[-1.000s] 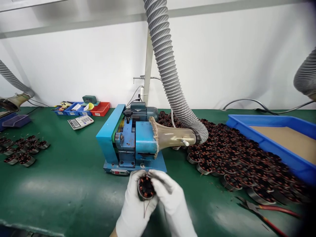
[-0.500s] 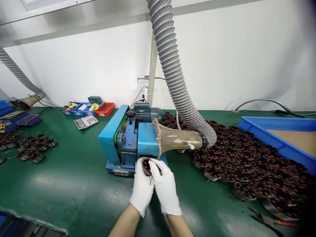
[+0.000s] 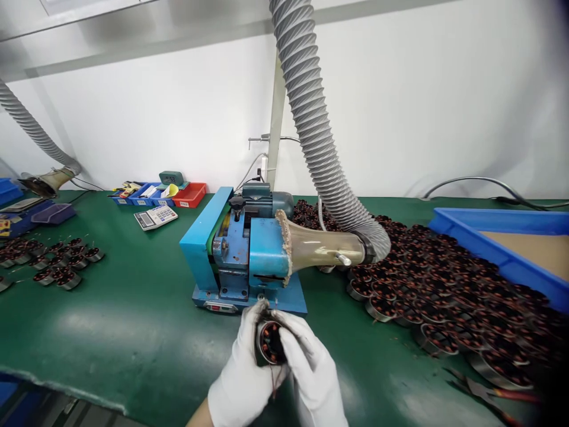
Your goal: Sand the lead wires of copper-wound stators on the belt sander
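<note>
A motor stator (image 3: 270, 343), a metal ring with copper windings and a dark inside, is held between my two white-gloved hands just in front of a blue belt-driven machine (image 3: 268, 246). My left hand (image 3: 244, 367) wraps around the ring's left side and underside. On the right, my right hand (image 3: 311, 367) closes on the ring's other side with thumb and fingers. Thin wire leads hang below the ring. The gloves' fingertips look dark and soiled.
Rows of similar stators (image 3: 427, 284) cover the bench's right side, with pliers (image 3: 484, 391) in front and a blue tray (image 3: 502, 237) behind. An exhaust hose (image 3: 306, 101) joins the machine. More stators (image 3: 60, 261), a calculator (image 3: 155, 218) and a red bin (image 3: 190, 194) are left.
Both hands have drawn back from the machine toward me, bringing the stator with them. The stator's open face now shows more, and the machine's slot is uncovered.
</note>
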`<state>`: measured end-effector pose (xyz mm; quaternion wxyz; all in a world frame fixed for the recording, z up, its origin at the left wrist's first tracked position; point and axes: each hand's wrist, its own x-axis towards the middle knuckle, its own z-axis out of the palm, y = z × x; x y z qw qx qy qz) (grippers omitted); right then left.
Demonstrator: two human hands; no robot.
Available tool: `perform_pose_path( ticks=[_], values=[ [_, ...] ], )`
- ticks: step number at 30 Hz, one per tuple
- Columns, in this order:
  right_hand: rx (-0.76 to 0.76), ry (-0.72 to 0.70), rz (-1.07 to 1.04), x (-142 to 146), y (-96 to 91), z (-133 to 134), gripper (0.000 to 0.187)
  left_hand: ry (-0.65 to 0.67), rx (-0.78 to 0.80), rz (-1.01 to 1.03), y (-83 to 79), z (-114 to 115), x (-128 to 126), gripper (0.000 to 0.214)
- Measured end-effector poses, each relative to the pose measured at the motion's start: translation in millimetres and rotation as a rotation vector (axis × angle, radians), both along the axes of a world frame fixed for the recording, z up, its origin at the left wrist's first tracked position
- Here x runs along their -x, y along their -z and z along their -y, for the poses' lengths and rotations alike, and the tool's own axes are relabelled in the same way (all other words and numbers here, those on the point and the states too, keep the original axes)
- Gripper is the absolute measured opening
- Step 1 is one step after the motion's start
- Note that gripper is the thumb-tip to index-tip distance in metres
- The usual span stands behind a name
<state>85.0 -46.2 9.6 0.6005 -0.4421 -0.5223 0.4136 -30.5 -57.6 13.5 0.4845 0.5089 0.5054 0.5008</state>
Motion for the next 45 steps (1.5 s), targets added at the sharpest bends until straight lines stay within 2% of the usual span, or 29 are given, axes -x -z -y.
perform_pose_path(
  ticks=[3, 5, 7, 8, 11, 13, 16, 19, 21, 23, 25, 28, 30, 32, 33, 35, 37, 38, 40, 42, 45],
  values=[
    [0.144, 0.004, -0.122, -8.6, -3.7, 2.3, 0.021, 0.026, 0.002, -0.155, -7.1, 3.4, 12.6, 0.059],
    [0.194, -0.077, -0.164, -14.6, -7.5, 0.7, 0.020, -0.029, 0.064, -0.139, -11.0, 3.6, 17.9, 0.059],
    [0.166, -0.245, -0.121, -19.3, -12.4, -0.1, 0.018, -0.046, 0.142, 0.014, -15.4, 5.2, 21.1, 0.068],
    [0.124, -0.323, -0.068, -21.0, -15.2, 0.2, 0.018, -0.013, 0.179, 0.121, -18.2, 6.6, 22.0, 0.072],
    [-0.058, -0.407, 0.104, -21.9, -22.9, 2.2, 0.026, 0.132, 0.281, 0.391, -27.4, 11.2, 21.8, 0.076],
    [-0.122, -0.379, 0.109, -19.0, -25.9, 2.5, 0.025, 0.147, 0.296, 0.409, -30.1, 13.0, 18.7, 0.069],
    [-0.015, -0.344, -0.102, -13.2, -26.9, -1.3, 0.003, 0.091, 0.218, 0.258, -23.6, 14.9, 10.7, 0.063],
    [0.198, -0.353, -0.500, -13.7, -29.0, -8.3, 0.020, -0.018, 0.123, 0.100, -14.0, 19.1, 6.0, 0.062],
    [0.269, -0.308, -0.702, -17.7, -34.2, -9.9, 0.020, -0.059, 0.108, 0.015, -14.3, 22.7, 7.5, 0.062],
    [0.302, -0.287, -0.695, -20.0, -41.2, -6.4, 0.018, -0.054, 0.120, -0.048, -20.1, 25.4, 10.9, 0.070],
    [0.329, -0.297, -0.495, -16.8, -47.0, 0.4, 0.024, -0.019, 0.082, -0.090, -26.4, 26.3, 13.3, 0.074],
    [0.295, -0.157, -0.242, -4.2, -48.4, 6.0, 0.017, 0.022, -0.108, -0.155, -27.2, 24.9, 11.9, 0.062],
    [0.304, -0.066, -0.290, 1.7, -45.9, 1.1, 0.014, 0.034, -0.208, -0.200, -22.1, 23.9, 9.1, 0.056],
    [0.338, -0.081, -0.467, 0.8, -42.6, -9.3, 0.018, 0.032, -0.264, -0.251, -16.5, 23.5, 7.0, 0.054],
    [0.332, -0.089, -0.566, -1.9, -40.9, -14.8, 0.019, 0.016, -0.282, -0.275, -14.6, 23.5, 6.5, 0.053],
    [0.253, -0.016, -0.692, -8.7, -36.8, -22.3, 0.019, -0.052, -0.295, -0.304, -13.3, 23.0, 6.1, 0.050],
    [0.159, 0.100, -0.607, -12.4, -31.0, -22.1, 0.015, -0.119, -0.266, -0.291, -15.0, 20.5, 5.7, 0.052],
    [0.125, 0.108, -0.462, -11.9, -27.7, -19.5, 0.015, -0.130, -0.240, -0.270, -16.3, 18.0, 5.2, 0.053],
    [0.056, 0.069, -0.109, -6.7, -21.4, -13.0, 0.020, -0.127, -0.195, -0.222, -17.7, 10.2, 2.7, 0.050],
    [0.009, 0.012, 0.149, 1.4, -16.6, -10.6, 0.025, -0.141, -0.162, -0.187, -15.6, -0.7, -1.8, 0.041],
    [0.028, -0.036, 0.239, 10.4, -12.0, -20.5, 0.023, -0.227, -0.091, -0.146, -6.5, -18.5, -10.4, 0.035]
  ],
)
